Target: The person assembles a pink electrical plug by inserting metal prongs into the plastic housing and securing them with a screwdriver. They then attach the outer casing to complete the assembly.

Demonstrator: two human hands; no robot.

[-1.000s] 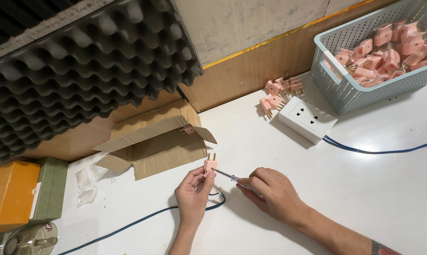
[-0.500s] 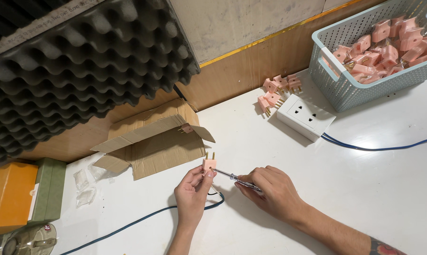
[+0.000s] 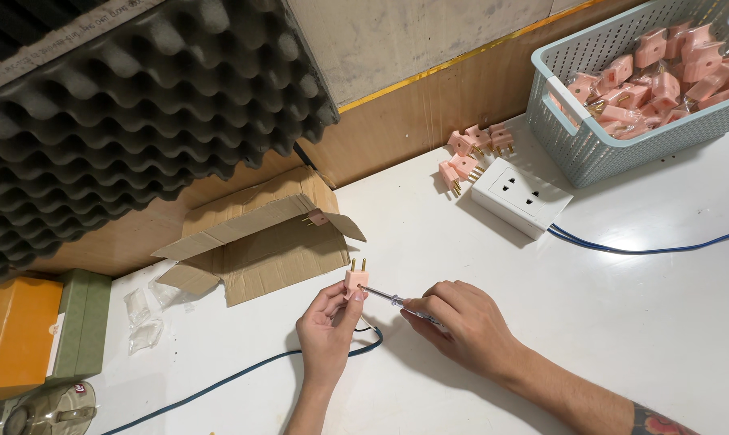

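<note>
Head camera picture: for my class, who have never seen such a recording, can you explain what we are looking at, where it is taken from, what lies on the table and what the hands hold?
This is no machine: a person works with two bare hands, filmed by a camera on their head that looks down at a white table. The left hand holds a small pink two-pin plug, pins up. The right hand holds a thin screwdriver with its tip against the plug's side. On the table lie an open cardboard box, a white socket block with a blue cable, a few loose pink plugs beside it, and a pale blue basket full of more. Dark foam padding stands behind.
</note>
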